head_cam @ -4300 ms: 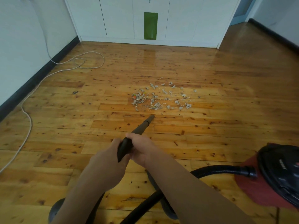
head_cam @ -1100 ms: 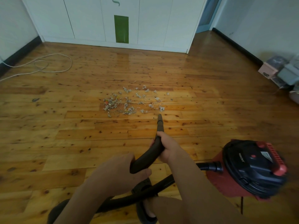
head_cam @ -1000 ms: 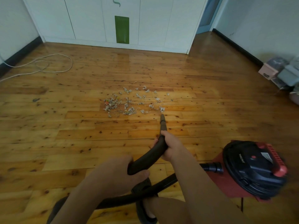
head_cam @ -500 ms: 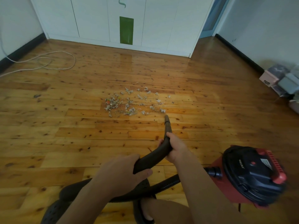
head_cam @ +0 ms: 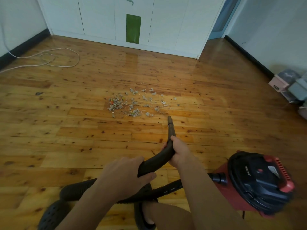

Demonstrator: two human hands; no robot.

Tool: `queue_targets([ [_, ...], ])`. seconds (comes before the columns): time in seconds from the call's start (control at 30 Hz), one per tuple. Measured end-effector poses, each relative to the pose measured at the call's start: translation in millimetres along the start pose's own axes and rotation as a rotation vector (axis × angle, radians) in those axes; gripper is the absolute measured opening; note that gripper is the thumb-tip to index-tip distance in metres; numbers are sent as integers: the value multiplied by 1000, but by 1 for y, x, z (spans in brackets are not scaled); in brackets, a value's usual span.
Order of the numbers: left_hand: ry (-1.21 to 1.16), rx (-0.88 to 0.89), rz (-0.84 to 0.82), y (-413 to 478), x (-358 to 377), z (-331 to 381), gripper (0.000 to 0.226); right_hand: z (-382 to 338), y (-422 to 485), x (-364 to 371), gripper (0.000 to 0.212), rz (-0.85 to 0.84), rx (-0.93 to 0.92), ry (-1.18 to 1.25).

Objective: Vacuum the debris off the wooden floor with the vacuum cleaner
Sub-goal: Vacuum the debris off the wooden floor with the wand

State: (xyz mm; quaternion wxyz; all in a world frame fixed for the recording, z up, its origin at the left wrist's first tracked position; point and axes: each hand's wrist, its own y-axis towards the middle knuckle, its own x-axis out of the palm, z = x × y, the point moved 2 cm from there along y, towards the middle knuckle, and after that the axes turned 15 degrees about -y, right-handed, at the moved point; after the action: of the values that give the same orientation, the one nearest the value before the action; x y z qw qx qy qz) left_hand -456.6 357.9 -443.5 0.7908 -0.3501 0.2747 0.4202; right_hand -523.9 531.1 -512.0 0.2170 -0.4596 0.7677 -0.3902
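A patch of grey, shredded debris (head_cam: 137, 103) lies scattered on the wooden floor (head_cam: 83, 130). The black vacuum nozzle (head_cam: 170, 125) points at the floor just right of and below the patch's near edge. My right hand (head_cam: 180, 153) grips the curved black tube near the nozzle. My left hand (head_cam: 126, 176) grips the tube's lower end, where the ribbed hose (head_cam: 166, 188) starts. That hose runs to the red and black vacuum cleaner (head_cam: 259, 183) standing at my right.
A white cable (head_cam: 54, 58) loops on the floor at the far left. White cupboards (head_cam: 116, 22) with a green panel line the far wall. Pink and grey boxes (head_cam: 289, 83) sit by the right wall. My feet in black slippers (head_cam: 142, 216) are at the bottom.
The nozzle tip has crept forward and right along the patch's near edge, where the lower right scraps are gone. Both hands keep their grip. The view has shifted slightly.
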Motion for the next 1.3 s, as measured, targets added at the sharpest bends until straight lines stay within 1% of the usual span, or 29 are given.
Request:
queue_targets([
  [0.33, 45, 42, 47, -6, -2, 1, 32, 7, -2, 7, 39, -45, -26, -56],
  [0.57, 63, -7, 65, -7, -3, -7, 36, 11, -6, 16, 37, -61, -18, -80],
  [0.73, 37, 28, 93, -7, -7, -10, 35, 10, -10, 25, 39, -56, -28, -43],
  [1.17, 7, 1, 71, -14, -10, -17, 35, 14, -12, 37, 37, -82, -21, -78],
  [1.3, -6, -41, 52, -14, -10, -17, 28, 16, -14, 41, 36, -88, -19, -88],
])
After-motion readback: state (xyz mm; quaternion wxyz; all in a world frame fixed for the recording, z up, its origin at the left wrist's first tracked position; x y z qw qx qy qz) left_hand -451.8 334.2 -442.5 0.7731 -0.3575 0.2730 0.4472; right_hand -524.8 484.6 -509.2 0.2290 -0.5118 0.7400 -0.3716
